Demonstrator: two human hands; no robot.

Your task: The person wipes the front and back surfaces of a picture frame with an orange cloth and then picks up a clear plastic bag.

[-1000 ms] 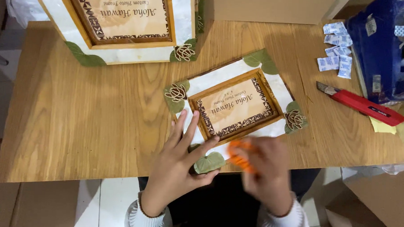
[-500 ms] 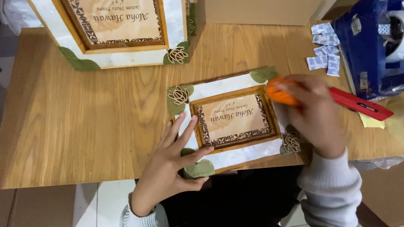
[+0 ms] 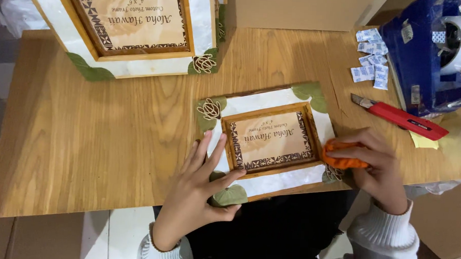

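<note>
Wooden tabletop [image 3: 112,156]: left hand [image 3: 200,195] lies flat, fingers spread, pinning the photo frame [image 3: 268,138]; right hand [image 3: 374,167] grips an orange cloth [image 3: 342,155] at its 3 o'clock edge.

Red utility knife [image 3: 402,118] — blue tape dispenser [image 3: 427,60]

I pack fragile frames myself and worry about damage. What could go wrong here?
The small frame overhangs the table edge near the person; a hard wipe with the orange cloth in the right hand might tip it, though the left hand steadies it. The red utility knife lies close to that wiping hand.
</note>
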